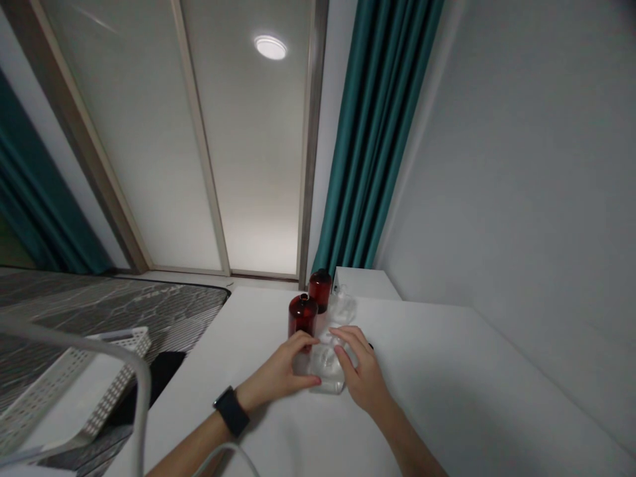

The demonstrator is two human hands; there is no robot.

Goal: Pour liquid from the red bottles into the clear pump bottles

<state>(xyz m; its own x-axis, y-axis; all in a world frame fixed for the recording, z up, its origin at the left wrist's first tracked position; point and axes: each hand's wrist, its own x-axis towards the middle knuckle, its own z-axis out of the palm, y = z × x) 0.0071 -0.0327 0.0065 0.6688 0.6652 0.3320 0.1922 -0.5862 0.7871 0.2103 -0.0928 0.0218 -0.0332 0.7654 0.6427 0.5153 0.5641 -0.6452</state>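
Observation:
A clear, see-through bottle (326,376) stands on the white table (278,437) between my hands. My left hand (284,370), with a dark watch at the wrist, has its thumb and fingers curved against the bottle's left side. Over the upper right of the same bottle is my right hand (365,374), thumb and fingers apart; whether it touches the bottle is hard to tell. Just beyond my left fingers is a dark red bottle (302,314) with a small ring on top. Behind it are a second red bottle (320,290) and another clear bottle (342,306).
At the table's far edge is a white box (368,283). On the left, a white perforated basket (44,387) and a pale curved tube (142,404) are close by. Beyond the table are sliding doors (248,165) and a teal curtain (375,132); a wall runs along the right.

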